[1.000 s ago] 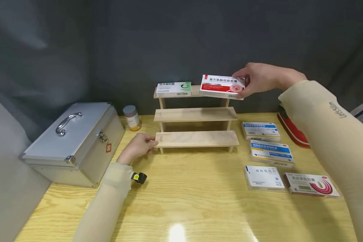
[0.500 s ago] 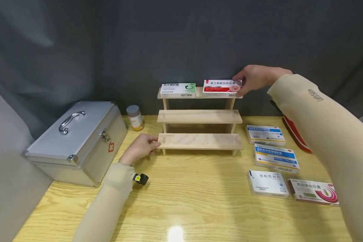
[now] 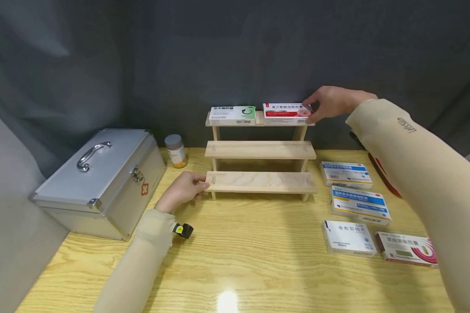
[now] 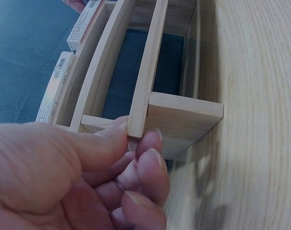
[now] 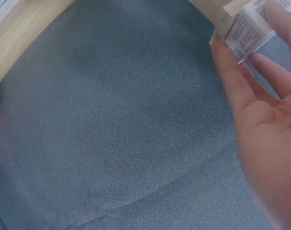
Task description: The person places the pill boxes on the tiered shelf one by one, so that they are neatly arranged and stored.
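Aluminium case stands at far left, and near it is a grey-capped bottle. Next, my left hand pinches the left end of the lowest shelf of the wooden three-tier stand; I judge this stand stiff but light enough to slide. On its top shelf lies a green-and-white medicine box, then, slightly apart, the red-and-white medicine box. My right hand holds its right end between thumb and fingers. It is probably light, smooth thin cardboard that could dent, so a gentle grip on opposite edges should suit it. Farther right, two blue-and-white boxes, a white box and a pink-patterned box rest on the table.
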Available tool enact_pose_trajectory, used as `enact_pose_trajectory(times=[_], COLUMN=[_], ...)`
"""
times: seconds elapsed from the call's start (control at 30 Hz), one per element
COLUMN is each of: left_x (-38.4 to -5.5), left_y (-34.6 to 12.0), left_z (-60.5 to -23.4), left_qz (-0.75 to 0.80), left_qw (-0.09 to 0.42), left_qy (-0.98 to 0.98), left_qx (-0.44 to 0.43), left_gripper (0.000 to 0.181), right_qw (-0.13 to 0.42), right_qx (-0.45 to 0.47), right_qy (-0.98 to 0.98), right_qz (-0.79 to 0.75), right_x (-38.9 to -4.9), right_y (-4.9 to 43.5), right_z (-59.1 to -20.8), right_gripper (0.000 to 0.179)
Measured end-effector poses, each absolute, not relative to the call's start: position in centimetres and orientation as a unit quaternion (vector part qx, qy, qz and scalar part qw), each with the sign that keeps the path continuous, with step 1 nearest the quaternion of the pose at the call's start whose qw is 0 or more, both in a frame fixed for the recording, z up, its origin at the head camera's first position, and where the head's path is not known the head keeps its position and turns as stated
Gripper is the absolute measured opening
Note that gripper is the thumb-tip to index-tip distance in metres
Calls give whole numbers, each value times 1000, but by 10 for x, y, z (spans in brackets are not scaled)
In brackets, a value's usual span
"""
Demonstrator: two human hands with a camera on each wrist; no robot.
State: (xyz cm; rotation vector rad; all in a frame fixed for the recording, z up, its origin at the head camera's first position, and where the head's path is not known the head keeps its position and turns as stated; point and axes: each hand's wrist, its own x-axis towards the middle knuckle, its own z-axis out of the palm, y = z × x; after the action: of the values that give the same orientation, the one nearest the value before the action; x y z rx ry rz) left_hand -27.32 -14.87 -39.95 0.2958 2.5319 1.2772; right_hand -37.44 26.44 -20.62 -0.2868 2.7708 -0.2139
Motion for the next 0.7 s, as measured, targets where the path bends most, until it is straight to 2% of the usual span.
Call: enact_pose_trajectory(times=[0.33,0.5,0.7], left_x=[-281,-288,-294], left_y=[-137,-139,-148], left_z=[-403,-403,-406], left_qz=[439,438,440], left_qw=[152,149,149], left_qy=[878,878,878], left_qx=[116,122,113], left_gripper=[41,39,38], right_qw=[170,133,76], right_qx=[-94,-126,-184], right_qy=[978,981,980], right_qz=[-69,-59,-31], right_x=[-361,-344,-301], right_y=[280,284,276], right_z=[-202,-185,-169], right_gripper=[92,83,76])
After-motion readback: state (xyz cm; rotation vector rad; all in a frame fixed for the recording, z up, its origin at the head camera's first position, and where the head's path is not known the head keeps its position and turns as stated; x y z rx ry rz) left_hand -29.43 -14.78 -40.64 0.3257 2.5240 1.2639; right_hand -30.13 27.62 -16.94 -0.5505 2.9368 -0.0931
